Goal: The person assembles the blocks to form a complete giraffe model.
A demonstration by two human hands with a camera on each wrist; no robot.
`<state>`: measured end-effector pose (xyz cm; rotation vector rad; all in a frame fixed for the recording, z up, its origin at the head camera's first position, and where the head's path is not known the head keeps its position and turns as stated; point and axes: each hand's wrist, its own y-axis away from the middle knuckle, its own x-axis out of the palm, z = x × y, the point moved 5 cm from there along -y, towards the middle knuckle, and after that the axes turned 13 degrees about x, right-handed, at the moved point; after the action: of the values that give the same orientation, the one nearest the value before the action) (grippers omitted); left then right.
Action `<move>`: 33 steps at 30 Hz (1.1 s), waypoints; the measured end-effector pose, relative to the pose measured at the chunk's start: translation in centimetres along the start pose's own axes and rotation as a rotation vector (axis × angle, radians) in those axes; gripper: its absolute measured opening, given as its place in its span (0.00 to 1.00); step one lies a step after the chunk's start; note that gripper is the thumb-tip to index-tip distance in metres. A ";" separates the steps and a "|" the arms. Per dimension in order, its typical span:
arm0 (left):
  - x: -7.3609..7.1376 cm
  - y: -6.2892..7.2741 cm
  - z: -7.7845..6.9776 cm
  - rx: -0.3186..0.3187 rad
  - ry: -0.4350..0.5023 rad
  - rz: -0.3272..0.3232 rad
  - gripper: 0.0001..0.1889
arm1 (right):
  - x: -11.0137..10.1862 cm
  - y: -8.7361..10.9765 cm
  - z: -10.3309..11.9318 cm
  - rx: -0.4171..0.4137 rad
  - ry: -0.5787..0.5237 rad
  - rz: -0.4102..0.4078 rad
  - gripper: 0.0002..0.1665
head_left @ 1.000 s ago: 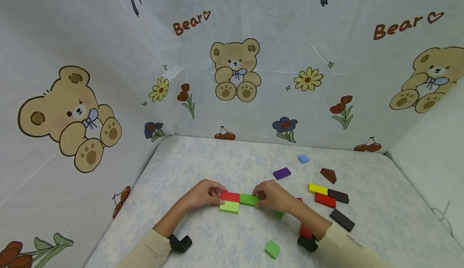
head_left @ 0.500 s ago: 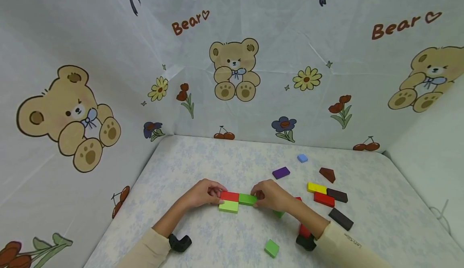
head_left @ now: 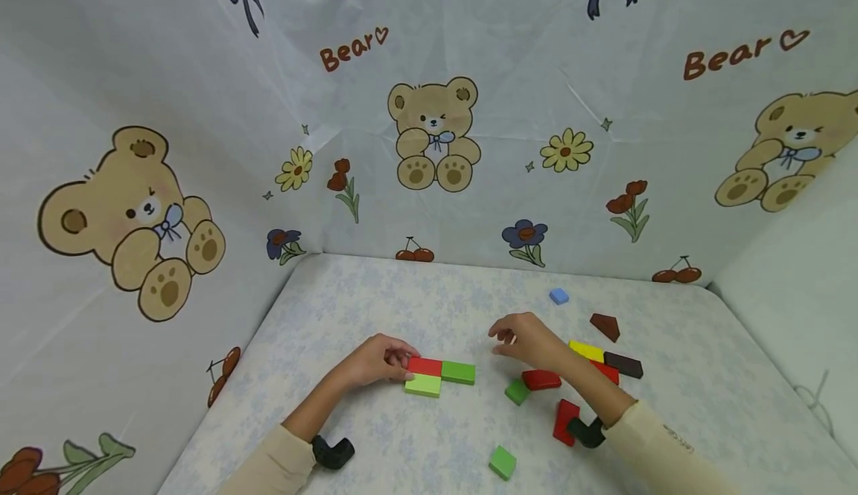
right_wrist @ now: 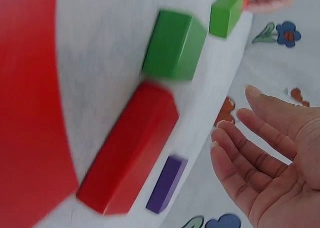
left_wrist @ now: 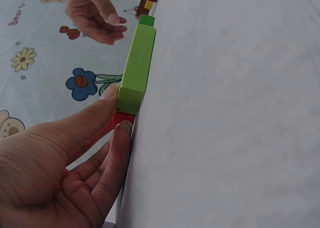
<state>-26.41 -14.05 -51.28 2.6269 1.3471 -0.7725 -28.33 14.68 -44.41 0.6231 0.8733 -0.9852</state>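
Note:
In the head view my left hand [head_left: 375, 359] pinches the left end of a red block [head_left: 424, 366] between thumb and fingers. A light green block [head_left: 423, 385] lies against the red one's near side, close to the thumb. Against the red block's right end sits a green block [head_left: 459, 373], with no hand on it. My right hand [head_left: 526, 337] hovers to the right of this group, fingers loosely bent and holding nothing. The right wrist view has a purple block [right_wrist: 167, 184] lying near that hand; in the head view the hand hides it.
Under the right forearm lie red [head_left: 541, 380] and small green blocks [head_left: 517, 391], plus another red block [head_left: 566, 420]. Farther right are yellow [head_left: 585, 350], dark [head_left: 623, 365] and brown blocks [head_left: 605, 327]. A blue block [head_left: 559, 296] lies at the back, a green one [head_left: 503, 463] in front.
My right hand has let go of the green block and moved right and back, lifting off the table. That block stays against the red one. The left hand keeps its place.

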 end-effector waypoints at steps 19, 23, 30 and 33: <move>0.1 0.1 0.4 -0.011 -0.003 0.000 0.18 | -2.1 -1.5 -6.5 0.161 0.136 -0.094 0.23; 0.1 0.1 0.3 -0.010 -0.001 -0.003 0.18 | -2.1 -1.8 -7.2 0.185 0.135 -0.093 0.25; 0.0 0.1 0.3 -0.008 -0.002 -0.009 0.18 | -1.7 -2.5 -8.7 0.251 0.095 -0.053 0.25; 0.0 0.1 0.2 -0.003 0.004 -0.007 0.18 | -1.7 -2.8 -9.2 0.265 0.096 -0.043 0.25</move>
<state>-26.42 -14.16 -51.45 2.6242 1.3584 -0.7651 -34.39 21.40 -47.94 0.8856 0.8495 -1.1278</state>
